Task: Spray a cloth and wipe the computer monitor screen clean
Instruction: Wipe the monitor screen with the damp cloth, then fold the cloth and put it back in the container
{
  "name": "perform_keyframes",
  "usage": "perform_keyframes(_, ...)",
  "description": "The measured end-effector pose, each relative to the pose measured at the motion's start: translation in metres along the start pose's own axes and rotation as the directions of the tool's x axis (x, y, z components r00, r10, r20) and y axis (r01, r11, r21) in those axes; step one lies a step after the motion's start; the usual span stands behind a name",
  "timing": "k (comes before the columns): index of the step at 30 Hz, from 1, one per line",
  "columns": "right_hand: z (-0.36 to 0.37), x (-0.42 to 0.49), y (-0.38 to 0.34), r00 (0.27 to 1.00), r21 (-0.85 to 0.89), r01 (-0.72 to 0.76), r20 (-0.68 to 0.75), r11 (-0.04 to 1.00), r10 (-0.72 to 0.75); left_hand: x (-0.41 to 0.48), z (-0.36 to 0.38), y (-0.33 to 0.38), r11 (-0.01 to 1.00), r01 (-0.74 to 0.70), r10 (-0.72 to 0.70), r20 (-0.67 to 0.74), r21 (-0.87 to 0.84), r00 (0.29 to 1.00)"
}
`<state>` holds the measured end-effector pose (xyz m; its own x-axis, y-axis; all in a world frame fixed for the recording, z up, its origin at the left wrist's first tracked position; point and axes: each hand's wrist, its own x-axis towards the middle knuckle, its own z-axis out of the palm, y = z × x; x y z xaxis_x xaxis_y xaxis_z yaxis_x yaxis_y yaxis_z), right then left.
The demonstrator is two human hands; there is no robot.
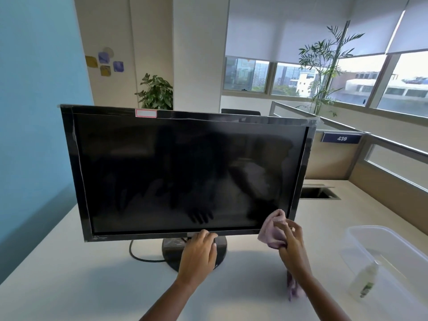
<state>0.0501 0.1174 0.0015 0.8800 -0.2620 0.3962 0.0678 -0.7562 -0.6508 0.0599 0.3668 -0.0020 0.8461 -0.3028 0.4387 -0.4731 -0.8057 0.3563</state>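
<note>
A black computer monitor stands on a white desk, its dark screen showing faint smears and reflections. My left hand grips the middle of the monitor's bottom bezel, just above the round stand. My right hand holds a pink cloth bunched against the screen's lower right corner, with a tail of cloth hanging below my wrist. A clear spray bottle with a green label lies on the desk to the right, apart from both hands.
A clear plastic tub sits at the right beside the bottle. A black cable loops left of the stand. A cable slot opens in the desk behind the monitor. Partition walls border the desk on the right.
</note>
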Motion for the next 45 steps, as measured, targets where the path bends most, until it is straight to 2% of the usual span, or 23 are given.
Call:
perform_keyframes(3,-0.009,-0.006,-0.009,0.997,0.208,-0.072,0.005,0.975,0.073,0.011,0.006,0.026,0.935,0.120,-0.099,0.079,-0.334,0.992)
perform_keyframes(6,-0.013,-0.018,-0.017,0.994,0.268,-0.084,0.084,0.960,0.063,0.021,0.007,0.060,0.726,0.304,-0.169,0.269,-0.616,0.948)
perform_keyframes(8,-0.012,-0.026,-0.022,0.991,0.280,-0.069,0.126,0.957,0.035,0.028,0.008,0.081,0.612,0.360,-0.152,0.341,-0.705,0.928)
perform_keyframes(10,-0.009,-0.034,-0.027,0.986,0.284,-0.046,0.165,0.958,-0.002,0.031,0.008,0.095,0.582,0.367,-0.133,0.360,-0.726,0.923)
perform_keyframes(12,-0.004,-0.041,-0.031,0.983,0.297,-0.017,0.181,0.955,-0.038,0.031,0.009,0.102,0.612,0.343,-0.143,0.327,-0.713,0.934)
perform_keyframes(15,0.003,-0.048,-0.038,0.980,0.290,0.038,0.175,0.956,-0.092,0.031,0.009,0.106,0.700,0.294,-0.210,0.206,-0.651,0.956)
perform_keyframes(18,0.001,-0.051,-0.038,0.975,0.300,0.056,0.187,0.952,-0.116,0.032,0.002,0.103,0.695,0.304,-0.262,0.164,-0.652,0.951)
perform_keyframes(21,-0.008,-0.045,-0.041,0.988,0.390,0.008,0.141,0.921,-0.069,0.032,-0.007,0.099,0.677,0.271,-0.239,0.145,-0.684,0.960)
perform_keyframes(24,-0.015,-0.032,-0.039,0.994,0.477,-0.105,0.064,0.873,0.084,0.033,-0.016,0.094,0.672,0.220,-0.198,0.114,-0.707,0.974)
perform_keyframes(25,-0.018,-0.029,-0.040,0.987,0.507,-0.163,0.090,0.846,0.136,0.034,-0.018,0.092,0.676,0.205,-0.190,0.101,-0.708,0.977)
perform_keyframes(27,-0.021,-0.024,-0.043,0.973,0.560,-0.221,0.180,0.799,0.143,0.035,-0.022,0.087,0.679,0.185,-0.177,0.087,-0.710,0.980)
perform_keyframes(29,-0.022,-0.022,-0.051,0.957,0.557,-0.252,0.266,0.791,0.117,0.036,-0.026,0.083,0.674,0.177,-0.168,0.085,-0.718,0.982)
perform_keyframes(31,-0.023,-0.019,-0.056,0.953,0.536,-0.265,0.273,0.801,0.132,0.038,-0.030,0.079,0.651,0.182,-0.178,0.084,-0.737,0.980)
perform_keyframes(35,-0.025,-0.017,-0.066,0.977,0.579,-0.206,0.164,0.789,0.135,0.037,-0.039,0.068,0.537,0.234,-0.248,0.113,-0.810,0.962)
perform_keyframes(39,-0.023,-0.019,-0.077,0.992,0.520,-0.121,0.026,0.846,0.126,0.029,-0.045,0.064,0.431,0.349,-0.275,0.248,-0.832,0.929)
perform_keyframes(42,-0.020,-0.025,-0.082,0.987,0.452,-0.075,-0.097,0.889,0.132,0.023,-0.046,0.064,0.383,0.451,-0.224,0.393,-0.806,0.892)
perform_keyframes(45,-0.023,-0.032,-0.081,0.983,0.380,-0.049,-0.147,0.924,0.112,0.020,-0.049,0.068,0.358,0.463,-0.191,0.422,-0.811,0.886)
